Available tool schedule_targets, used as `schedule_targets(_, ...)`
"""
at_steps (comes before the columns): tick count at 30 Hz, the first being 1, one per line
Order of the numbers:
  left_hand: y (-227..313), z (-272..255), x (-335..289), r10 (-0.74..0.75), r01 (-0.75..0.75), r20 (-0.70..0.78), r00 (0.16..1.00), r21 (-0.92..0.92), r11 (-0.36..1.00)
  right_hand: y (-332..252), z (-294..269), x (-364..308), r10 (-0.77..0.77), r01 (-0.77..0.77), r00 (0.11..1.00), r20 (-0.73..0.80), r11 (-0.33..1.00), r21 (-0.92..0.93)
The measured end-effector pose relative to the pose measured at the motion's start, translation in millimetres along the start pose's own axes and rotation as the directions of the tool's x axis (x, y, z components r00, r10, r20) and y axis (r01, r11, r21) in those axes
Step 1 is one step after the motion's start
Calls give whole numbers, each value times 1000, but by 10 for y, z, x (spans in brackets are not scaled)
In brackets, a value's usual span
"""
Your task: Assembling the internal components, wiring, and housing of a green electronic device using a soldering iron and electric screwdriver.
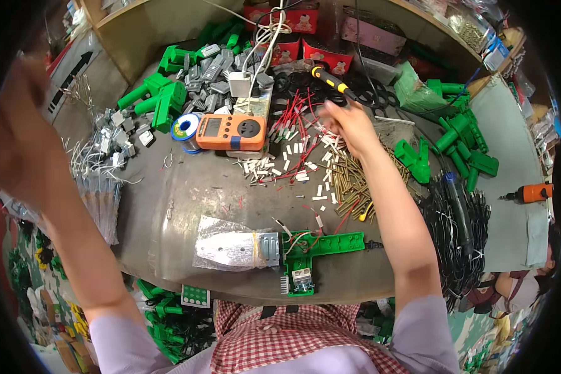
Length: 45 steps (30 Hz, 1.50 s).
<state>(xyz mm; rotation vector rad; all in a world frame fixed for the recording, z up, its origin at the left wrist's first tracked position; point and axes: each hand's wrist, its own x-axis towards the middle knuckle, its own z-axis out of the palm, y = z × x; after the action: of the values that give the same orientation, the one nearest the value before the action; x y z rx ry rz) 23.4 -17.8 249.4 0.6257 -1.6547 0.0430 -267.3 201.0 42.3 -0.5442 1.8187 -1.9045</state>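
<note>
Left hand (20,140), upper left of frame: blurred toward edge, cannot tell grip. Green shell (341,242), lower centre on surface (146,227): open, closing judged undone; wrapped metal plate (230,246) already at its left end. Right hand (353,126), upper centre: fingers curled, cannot tell if pinching. Wire ends (320,220) above shell seem loose, joining judged undone.

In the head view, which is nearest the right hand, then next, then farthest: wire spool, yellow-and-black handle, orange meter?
From the right hand:
1. Yellow-and-black handle, just above it in view
2. Orange meter, to its left
3. Wire spool, left of the meter
</note>
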Motion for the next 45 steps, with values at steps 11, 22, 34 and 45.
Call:
schedule_targets(11, 475, 3, -1833, 321, 357, 858, 401, -469, 808, -496, -11, -290, -583, 491, 759, -290, 805, -331)
schedule_targets(22, 639, 416, -2103, 383, 248, 836, 393, -497, 831, 36, -406, -974, -254, 326, 924, -286, 914, 242)
schedule_targets(34, 600, 444, -2165, 407, 178, 810, 422, -514, 839, 105, -331, -955, -230, 267, 934, -274, 958, 107)
schedule_targets(45, 603, 443, -2182, 391, 170, 826, 407, -489, 855, 97, -268, -946, -254, 282, 924, -285, 957, 64)
